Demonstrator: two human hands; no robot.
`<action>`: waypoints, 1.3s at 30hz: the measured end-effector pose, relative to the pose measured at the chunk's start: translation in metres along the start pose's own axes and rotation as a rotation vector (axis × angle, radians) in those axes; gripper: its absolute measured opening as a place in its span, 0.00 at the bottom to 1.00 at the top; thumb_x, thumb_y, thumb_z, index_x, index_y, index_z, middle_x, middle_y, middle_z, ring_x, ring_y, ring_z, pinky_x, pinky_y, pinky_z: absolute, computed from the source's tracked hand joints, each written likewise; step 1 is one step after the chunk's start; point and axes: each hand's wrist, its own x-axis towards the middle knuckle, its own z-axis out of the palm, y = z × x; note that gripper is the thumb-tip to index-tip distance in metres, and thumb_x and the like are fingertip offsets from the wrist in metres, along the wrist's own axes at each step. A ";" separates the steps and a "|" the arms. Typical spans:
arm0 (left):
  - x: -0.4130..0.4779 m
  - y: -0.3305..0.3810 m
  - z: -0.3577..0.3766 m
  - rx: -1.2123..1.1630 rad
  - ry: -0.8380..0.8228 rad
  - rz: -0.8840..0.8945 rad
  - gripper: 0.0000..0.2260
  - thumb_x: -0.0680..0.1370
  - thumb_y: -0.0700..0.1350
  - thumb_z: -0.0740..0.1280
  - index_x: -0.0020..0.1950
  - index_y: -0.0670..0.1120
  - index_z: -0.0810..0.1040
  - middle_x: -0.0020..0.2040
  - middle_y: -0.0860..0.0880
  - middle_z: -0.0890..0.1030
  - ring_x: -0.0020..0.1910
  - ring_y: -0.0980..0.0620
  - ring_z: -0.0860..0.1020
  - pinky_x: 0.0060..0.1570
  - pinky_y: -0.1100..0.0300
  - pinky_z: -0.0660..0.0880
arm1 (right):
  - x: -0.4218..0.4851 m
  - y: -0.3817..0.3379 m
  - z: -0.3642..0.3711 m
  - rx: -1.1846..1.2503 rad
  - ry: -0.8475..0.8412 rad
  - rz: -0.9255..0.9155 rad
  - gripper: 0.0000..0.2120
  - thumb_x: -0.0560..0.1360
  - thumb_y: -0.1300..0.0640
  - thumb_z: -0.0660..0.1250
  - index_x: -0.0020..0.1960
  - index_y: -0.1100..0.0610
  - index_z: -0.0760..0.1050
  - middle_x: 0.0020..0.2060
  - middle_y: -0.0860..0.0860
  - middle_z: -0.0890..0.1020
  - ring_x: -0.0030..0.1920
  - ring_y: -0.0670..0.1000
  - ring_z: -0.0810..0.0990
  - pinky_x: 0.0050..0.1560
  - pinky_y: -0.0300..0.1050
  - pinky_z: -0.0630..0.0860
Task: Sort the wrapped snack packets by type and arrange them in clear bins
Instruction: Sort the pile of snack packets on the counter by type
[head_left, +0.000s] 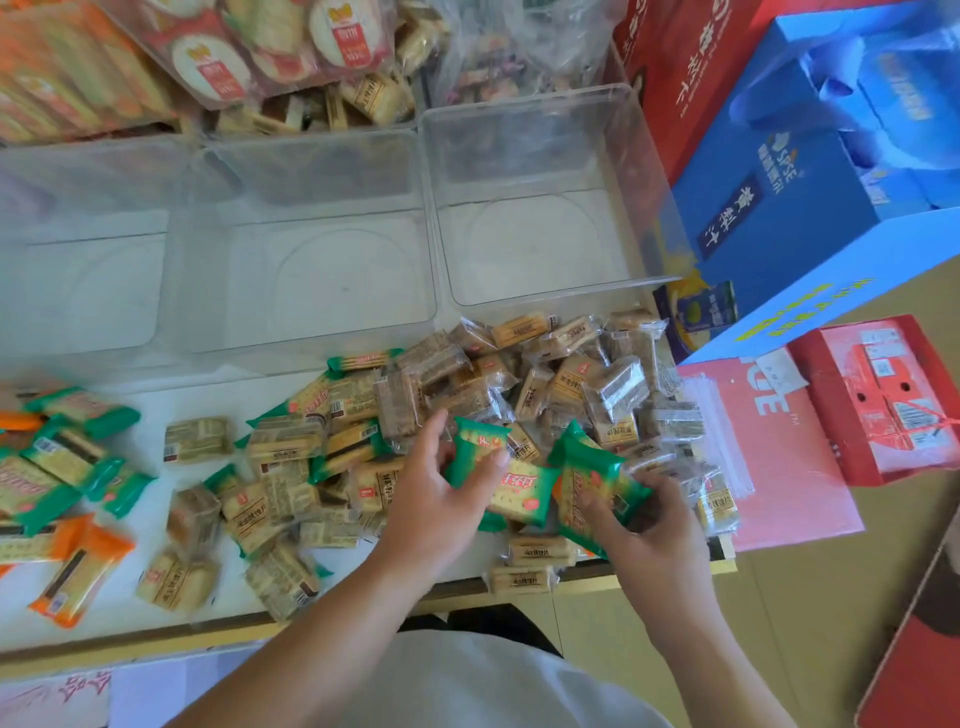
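A heap of wrapped snack packets (519, 395) covers the white table (135, 405): clear-wrapped tan biscuits, green-wrapped crackers and, at the left, orange-wrapped ones (83, 566). My left hand (436, 499) pinches a green packet (475, 447) at the front of the heap. My right hand (649, 530) grips another green packet (592, 483). A third green packet (522, 493) lies between them. Behind the heap stand three clear bins, left (88, 280), middle (322, 275) and right (535, 244), with nothing in them.
Filled clear bins and bags of snacks (270, 57) sit behind the empty ones. A blue gift box (810, 197) and red boxes (883, 400) stand on the floor at the right. The table's front edge (208, 631) runs just before my body.
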 end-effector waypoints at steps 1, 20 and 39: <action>-0.005 0.003 0.001 -0.056 0.009 -0.047 0.28 0.76 0.55 0.73 0.73 0.53 0.69 0.56 0.57 0.84 0.51 0.61 0.85 0.45 0.65 0.81 | -0.002 0.000 0.007 -0.005 -0.016 0.016 0.15 0.72 0.53 0.78 0.52 0.48 0.74 0.44 0.51 0.85 0.42 0.49 0.84 0.41 0.45 0.81; -0.040 -0.016 -0.022 -0.463 -0.025 -0.383 0.25 0.69 0.55 0.78 0.64 0.51 0.79 0.55 0.45 0.87 0.54 0.44 0.86 0.56 0.36 0.81 | -0.039 -0.020 0.023 -0.294 -0.743 0.026 0.12 0.78 0.53 0.70 0.59 0.42 0.79 0.57 0.44 0.78 0.52 0.45 0.78 0.48 0.34 0.72; -0.060 -0.056 -0.034 -0.315 0.190 -0.350 0.18 0.71 0.48 0.80 0.59 0.49 0.81 0.47 0.47 0.88 0.45 0.47 0.87 0.45 0.51 0.82 | 0.019 0.076 0.021 -0.872 -0.038 -0.575 0.18 0.71 0.55 0.79 0.59 0.53 0.80 0.52 0.50 0.78 0.51 0.59 0.80 0.48 0.55 0.79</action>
